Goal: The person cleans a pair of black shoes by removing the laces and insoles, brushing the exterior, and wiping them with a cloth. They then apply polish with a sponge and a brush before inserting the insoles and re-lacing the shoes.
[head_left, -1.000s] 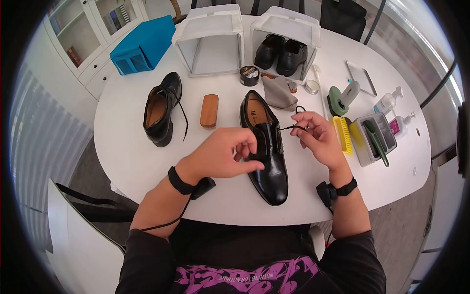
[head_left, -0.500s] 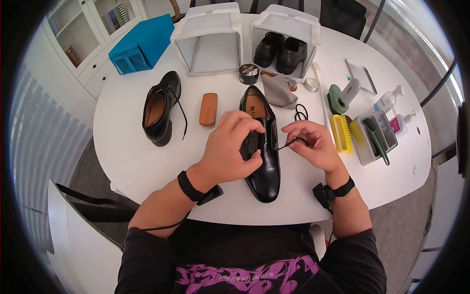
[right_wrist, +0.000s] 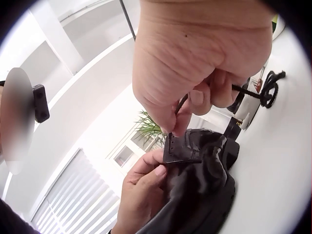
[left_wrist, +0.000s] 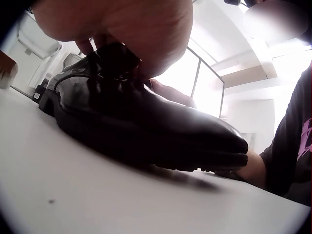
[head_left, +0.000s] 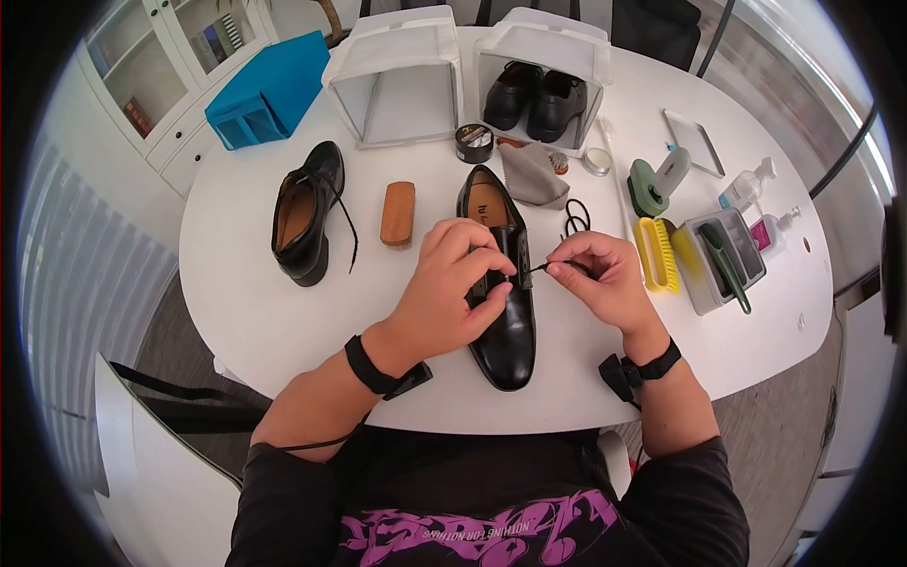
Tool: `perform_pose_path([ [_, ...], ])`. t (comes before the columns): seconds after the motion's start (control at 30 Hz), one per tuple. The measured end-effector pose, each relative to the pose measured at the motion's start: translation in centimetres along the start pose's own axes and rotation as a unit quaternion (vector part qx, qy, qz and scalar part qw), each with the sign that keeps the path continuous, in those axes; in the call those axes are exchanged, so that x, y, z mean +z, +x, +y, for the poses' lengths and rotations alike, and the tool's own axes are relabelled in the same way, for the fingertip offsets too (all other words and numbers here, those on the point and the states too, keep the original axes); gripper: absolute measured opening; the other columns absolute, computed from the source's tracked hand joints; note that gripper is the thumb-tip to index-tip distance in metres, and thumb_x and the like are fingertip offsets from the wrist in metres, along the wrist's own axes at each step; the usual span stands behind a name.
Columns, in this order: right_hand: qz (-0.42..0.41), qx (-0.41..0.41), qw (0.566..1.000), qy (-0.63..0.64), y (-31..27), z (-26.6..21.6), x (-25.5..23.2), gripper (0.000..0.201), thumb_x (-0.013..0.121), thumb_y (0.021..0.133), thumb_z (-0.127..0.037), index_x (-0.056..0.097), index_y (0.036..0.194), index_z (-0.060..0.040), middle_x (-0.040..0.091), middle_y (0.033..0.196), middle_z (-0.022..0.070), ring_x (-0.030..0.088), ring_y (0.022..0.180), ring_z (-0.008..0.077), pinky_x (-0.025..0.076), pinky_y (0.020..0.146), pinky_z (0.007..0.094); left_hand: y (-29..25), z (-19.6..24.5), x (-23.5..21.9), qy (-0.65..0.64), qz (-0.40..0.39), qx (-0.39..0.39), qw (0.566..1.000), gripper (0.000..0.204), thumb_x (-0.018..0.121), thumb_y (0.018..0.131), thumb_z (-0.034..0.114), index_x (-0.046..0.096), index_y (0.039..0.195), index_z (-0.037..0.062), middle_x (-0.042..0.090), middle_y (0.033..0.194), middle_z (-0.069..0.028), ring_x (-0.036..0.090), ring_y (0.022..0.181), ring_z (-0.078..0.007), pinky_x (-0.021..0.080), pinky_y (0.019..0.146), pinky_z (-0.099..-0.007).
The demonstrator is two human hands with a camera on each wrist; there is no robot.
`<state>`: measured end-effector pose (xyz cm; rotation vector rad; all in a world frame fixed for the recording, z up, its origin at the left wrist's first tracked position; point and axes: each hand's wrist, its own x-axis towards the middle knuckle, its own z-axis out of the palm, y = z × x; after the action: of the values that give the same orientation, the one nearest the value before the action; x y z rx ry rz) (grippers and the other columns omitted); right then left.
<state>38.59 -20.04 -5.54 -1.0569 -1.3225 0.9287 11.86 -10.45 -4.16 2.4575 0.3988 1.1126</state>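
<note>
A black leather dress shoe (head_left: 504, 350) stands on the table in front of me, toe toward my body, with its tan insole showing. My left hand (head_left: 439, 288) curls over its lacing area; in the right wrist view, thumb and forefinger grip the shoe's eyelet flap (right_wrist: 183, 146) by its edge. On the other side, my right hand (head_left: 605, 279) pinches a black shoelace (head_left: 539, 267) near its end, close beside the eyelets. The rest of that lace lies looped on the table behind the hand. In the left wrist view, the hand covers the shoe's upper part.
The other black shoe (head_left: 307, 217) stands left, lace trailing. Near it lies a wooden brush (head_left: 398, 214). Behind are a polish tin (head_left: 474, 143), a grey cloth (head_left: 534, 175) and two white boxes, one holding black shoes (head_left: 556, 104). A yellow brush (head_left: 657, 255) and a caddy (head_left: 704, 293) stand right.
My left hand has moved up and right onto the shoe's lacing area. The right hand has come lower and closer to the eyelets, still pinching the lace.
</note>
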Motion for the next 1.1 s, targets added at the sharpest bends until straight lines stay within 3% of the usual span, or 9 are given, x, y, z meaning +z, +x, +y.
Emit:
perform_pose_path([
  [0.13, 0.007, 0.007, 1.0, -0.013, 0.0, 0.4, 0.0, 0.009, 0.084, 0.103, 0.005, 0.082, 0.11, 0.0009, 0.078, 0.101, -0.0026, 0.063, 0.083, -0.0001, 0.05, 0.071, 0.0184, 0.1, -0.1, -0.2, -0.002, 0.0, -0.009, 1.0, 0.025, 0.094, 0.086, 0.008, 0.08, 0.107, 0.0102, 0.063, 0.121, -0.0075, 0.059, 0.123, -0.0331, 0.048, 0.107, -0.0449],
  [0.3, 0.019, -0.024, 0.996, -0.083, -0.2, 0.1, 0.2, 0.012, 0.088, 0.095, 0.003, 0.083, 0.103, -0.0053, 0.071, 0.088, -0.01, 0.043, 0.065, -0.0018, 0.031, 0.058, 0.0204, 0.1, 0.0, -0.1, 0.001, 0.011, -0.005, 1.0, 0.025, 0.094, 0.086, 0.007, 0.081, 0.108, 0.0112, 0.063, 0.119, -0.0068, 0.059, 0.122, -0.0325, 0.048, 0.107, -0.0446],
  [1.1, -0.018, -0.02, 0.996, -0.081, -0.5, -1.0, 0.3, 0.011, 0.087, 0.093, 0.005, 0.082, 0.098, -0.004, 0.074, 0.091, -0.0065, 0.044, 0.065, -0.001, 0.032, 0.058, 0.0211, 0.0, -0.1, 0.0, -0.005, 0.018, -0.002, 1.0, 0.027, 0.094, 0.085, 0.006, 0.081, 0.108, 0.0111, 0.062, 0.117, -0.0068, 0.06, 0.119, -0.032, 0.049, 0.104, -0.0442],
])
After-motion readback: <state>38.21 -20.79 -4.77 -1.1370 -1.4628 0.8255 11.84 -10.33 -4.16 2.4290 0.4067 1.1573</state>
